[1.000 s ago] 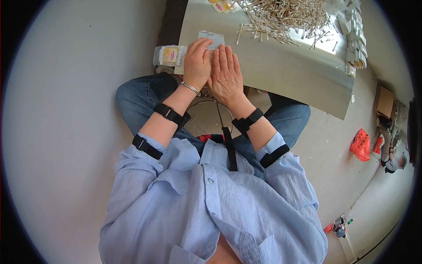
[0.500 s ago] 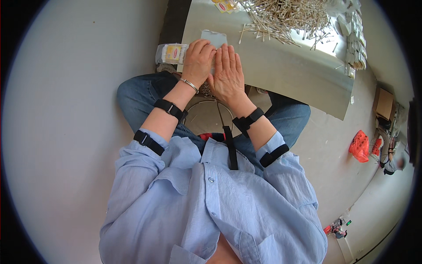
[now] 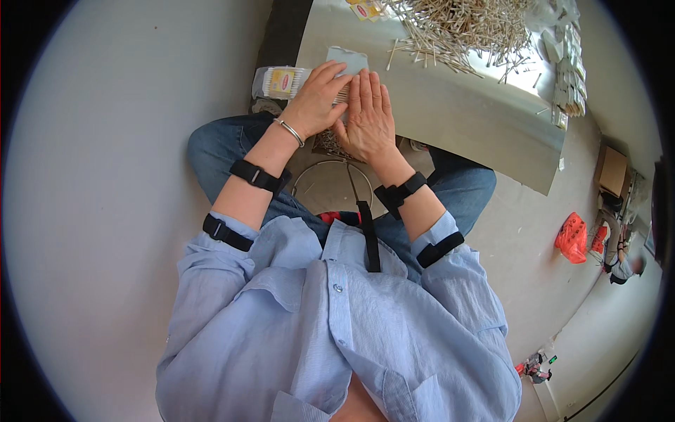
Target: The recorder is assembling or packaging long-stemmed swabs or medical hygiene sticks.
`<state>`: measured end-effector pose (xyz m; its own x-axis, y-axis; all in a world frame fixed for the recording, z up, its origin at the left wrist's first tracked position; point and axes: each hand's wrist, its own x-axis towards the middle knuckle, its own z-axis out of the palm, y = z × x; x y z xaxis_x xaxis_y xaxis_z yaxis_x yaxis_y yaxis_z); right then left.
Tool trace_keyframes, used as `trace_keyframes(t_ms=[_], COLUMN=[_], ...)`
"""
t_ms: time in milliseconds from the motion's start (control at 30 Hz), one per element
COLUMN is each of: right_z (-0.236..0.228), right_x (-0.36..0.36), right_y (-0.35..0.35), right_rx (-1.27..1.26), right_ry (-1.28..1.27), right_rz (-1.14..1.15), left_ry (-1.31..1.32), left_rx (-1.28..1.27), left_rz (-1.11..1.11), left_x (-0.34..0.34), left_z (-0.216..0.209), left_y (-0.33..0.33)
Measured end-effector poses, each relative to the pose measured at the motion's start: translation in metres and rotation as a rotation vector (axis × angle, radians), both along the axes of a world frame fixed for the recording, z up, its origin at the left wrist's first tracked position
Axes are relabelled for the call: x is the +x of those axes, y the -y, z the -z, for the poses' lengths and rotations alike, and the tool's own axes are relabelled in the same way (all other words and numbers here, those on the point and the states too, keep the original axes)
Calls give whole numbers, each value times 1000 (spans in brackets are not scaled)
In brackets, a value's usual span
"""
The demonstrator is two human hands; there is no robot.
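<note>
A row of cotton swabs (image 3: 342, 95) lies between my hands at the near left end of the metal table. My left hand (image 3: 314, 104) curves over them from the left, its thumb and fingers around the row. Flat and with straight fingers side by side, my right hand (image 3: 370, 121) rests against the row's right side. A pale bluish sheet (image 3: 348, 60) lies just beyond the fingertips. Left of my left hand sits a clear pack of cotton swabs (image 3: 283, 82) with a yellow label. My hands hide part of the row.
A big heap of loose cotton swabs (image 3: 464, 32) covers the table's (image 3: 450, 102) far side. Filled packs (image 3: 569, 77) are stacked along the right edge. Yellow labels (image 3: 365, 10) lie at the back. More swabs (image 3: 329, 143) show below the table edge. A red bag (image 3: 571, 238) is on the floor.
My left hand has shifted slightly left and its fingers have spread, so more of the swab row shows. The right hand stays nearly where it was.
</note>
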<state>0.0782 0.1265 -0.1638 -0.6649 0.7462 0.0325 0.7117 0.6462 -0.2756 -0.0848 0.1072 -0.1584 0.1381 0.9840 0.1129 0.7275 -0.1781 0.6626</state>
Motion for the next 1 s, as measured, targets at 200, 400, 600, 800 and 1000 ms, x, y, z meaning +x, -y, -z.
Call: trace_keyframes(t_ms=[200, 400, 600, 800, 1000], right_z=[0, 2, 3, 4, 5], right_x=[1, 1, 2, 0, -1], right_y=[-1, -1, -1, 0, 0], right_rx=[15, 4, 19, 2, 8], right_ry=[36, 4, 43, 25, 23], right_rz=[-23, -22, -21, -10, 2], left_ry=[75, 125, 237, 523, 490], left_rx=[39, 38, 27, 78, 101], left_rz=[-116, -152, -183, -367, -368], left_x=[9, 10, 17, 31, 35], left_z=[4, 7, 7, 10, 10], left_y=[1, 3, 6, 9, 6])
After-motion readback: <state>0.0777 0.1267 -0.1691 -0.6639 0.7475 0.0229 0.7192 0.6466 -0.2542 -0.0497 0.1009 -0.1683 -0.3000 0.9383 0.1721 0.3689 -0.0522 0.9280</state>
